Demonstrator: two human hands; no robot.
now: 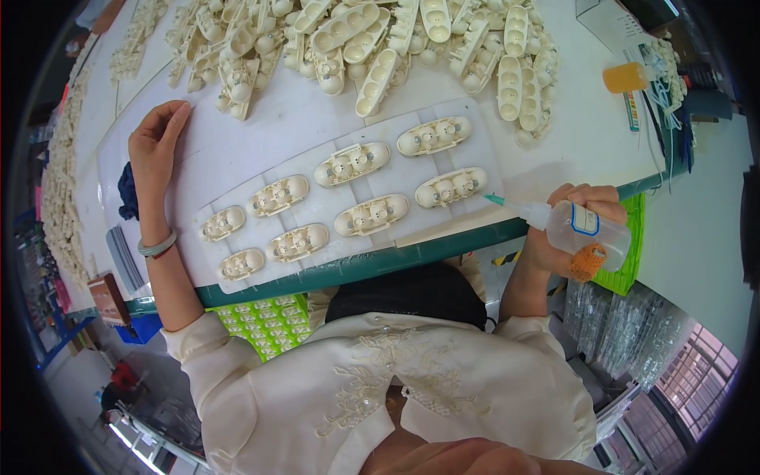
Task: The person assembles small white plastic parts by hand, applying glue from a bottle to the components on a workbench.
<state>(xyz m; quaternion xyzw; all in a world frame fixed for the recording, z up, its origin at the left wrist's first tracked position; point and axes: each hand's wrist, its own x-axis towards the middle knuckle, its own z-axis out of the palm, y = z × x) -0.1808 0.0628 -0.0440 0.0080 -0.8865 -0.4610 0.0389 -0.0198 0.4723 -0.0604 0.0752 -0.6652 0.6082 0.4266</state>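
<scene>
My right hand (546,237) is wrapped round a clear plastic squeeze bottle (606,233) with a white label and an orange patch. Its thin green nozzle (494,199) points left, close to the right end of a cream oval plastic part (451,188). That part sits with several similar ones in two rows on a translucent white tray (237,194). Each carries small round domes and fittings. Left of the tray, my left hand (154,142) rests on the white table, fingers loosely curled towards the thumb, with nothing visible in it.
A large heap of cream plastic parts (340,36) covers the table's far side. An orange bottle (625,77) lies at the far right. Grey strips (124,257) and a dark blue cloth (127,192) are near my left forearm. A green edge (372,261) borders the table in front of me.
</scene>
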